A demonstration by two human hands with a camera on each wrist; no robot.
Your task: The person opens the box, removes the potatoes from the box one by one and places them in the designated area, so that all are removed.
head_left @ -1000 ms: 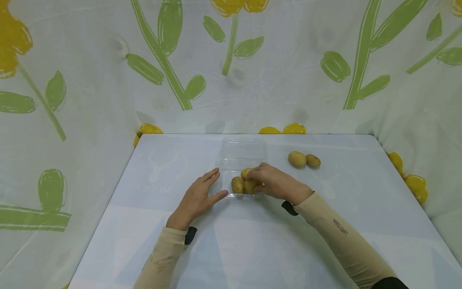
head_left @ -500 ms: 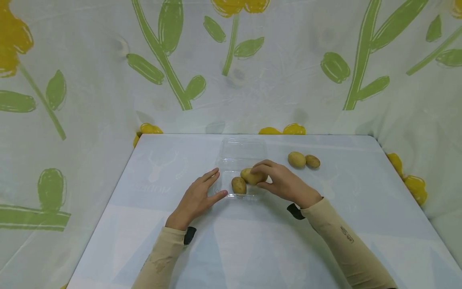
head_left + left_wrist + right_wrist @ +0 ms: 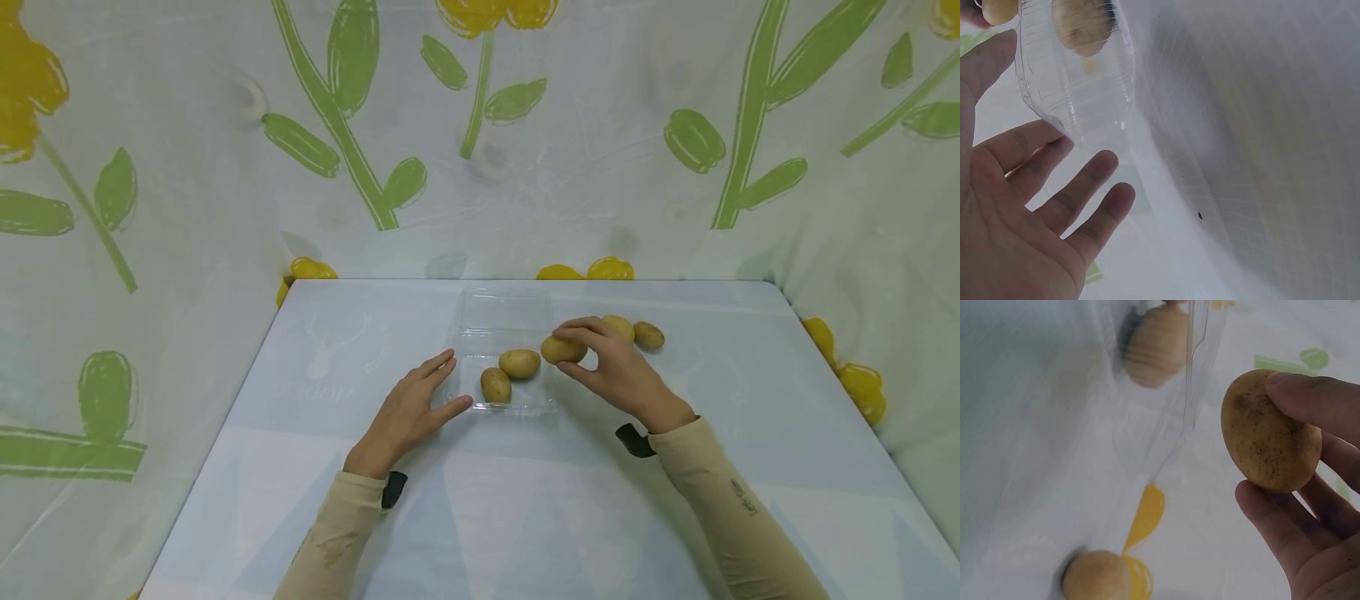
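My right hand [image 3: 628,377] pinches a potato [image 3: 561,350] between thumb and fingers, just right of a clear plastic clamshell box [image 3: 534,397]. In the right wrist view, this potato [image 3: 1266,434] shows dark specks on its skin. Two potatoes lie in the box, an oval one [image 3: 520,363] behind a rounder one [image 3: 496,385]. Its lid [image 3: 506,308] is folded back, away from me. My left hand [image 3: 405,417] is spread at the box's left side, thumb near the front corner. Close up, the left fingers [image 3: 1041,162] are straight and hold nothing, with some right at the clear wall.
Farther back on the right, a small potato [image 3: 649,336] lies on the white table [image 3: 480,517] beside a larger potato [image 3: 619,327], which my right hand partly covers. Behind the table hangs a flower-print curtain [image 3: 585,150].
The right hand has lifted a potato out of the box and moved it right, past the box's edge. The left hand has stayed in place.
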